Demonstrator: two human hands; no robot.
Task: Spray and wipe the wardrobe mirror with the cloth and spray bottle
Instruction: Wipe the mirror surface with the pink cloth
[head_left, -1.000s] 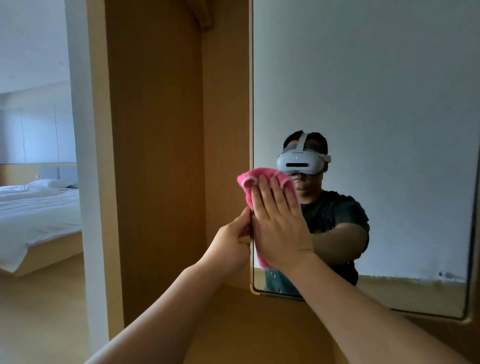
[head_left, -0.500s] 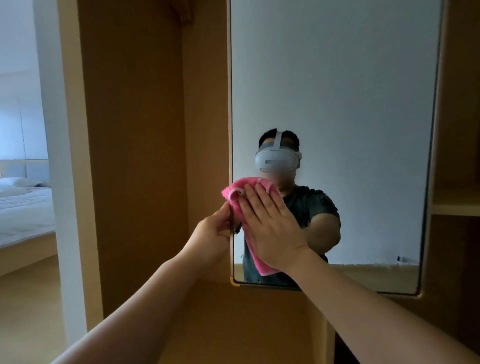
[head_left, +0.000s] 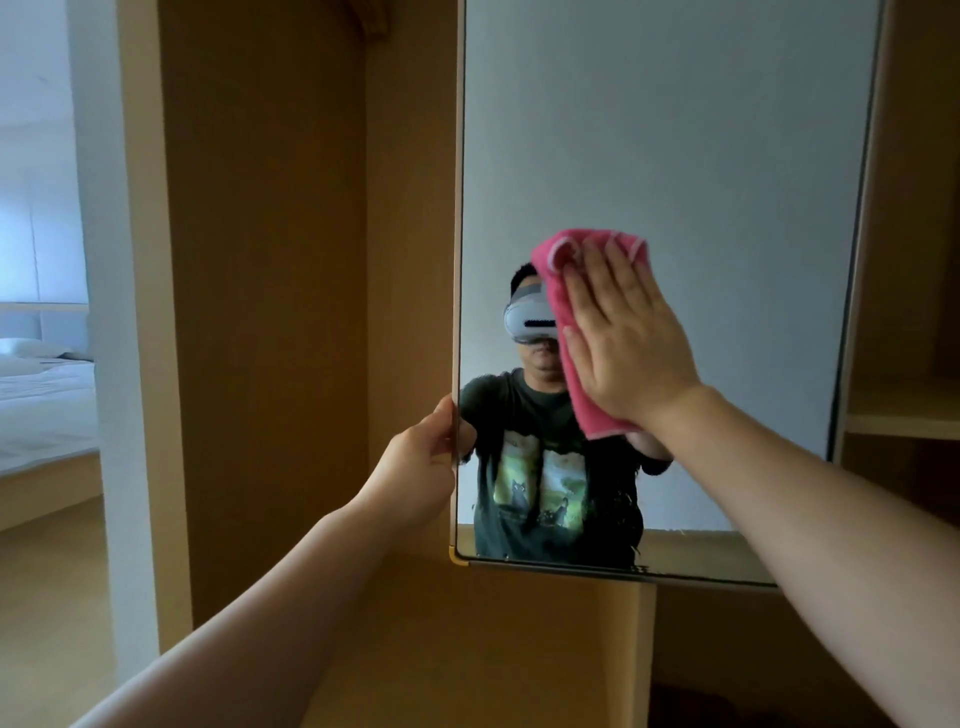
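**Fingers.** Right fingers (head_left: 597, 283) are straight and together, laid flat on the cloth (head_left: 556, 296) and pressing it to the glass. The right hand (head_left: 631, 343) grasps nothing, and its palm bears on the cloth as well. On the left hand (head_left: 418, 465), thumb and fingers are curled round the left edge of the mirror (head_left: 675, 130), steadying it.

**Task items.** The cloth is pink and folded. It sits at mid-height on the mirror, nearer the left side, with its hem bunched above the fingertips. The spray bottle is not in view.

**Step in hand, as judged: wiping.**
- Keep the palm flat so pressure is even.
- Work in overlapping passes out to each edge.
- Hold the left grip firm, since the mirror looks free at that side and may swing under pressure.
- Turn the cloth to a dry face to avoid streaks.

**Surface.** The glass reads mostly clear. A few specks (head_left: 638, 568) show along the lower edge, probably not yet wiped.

**Room.** A wooden panel (head_left: 260, 312) stands left of the mirror and a shelf (head_left: 904, 423) to its right. A bed (head_left: 41, 400) with white linen shows through the opening at far left.
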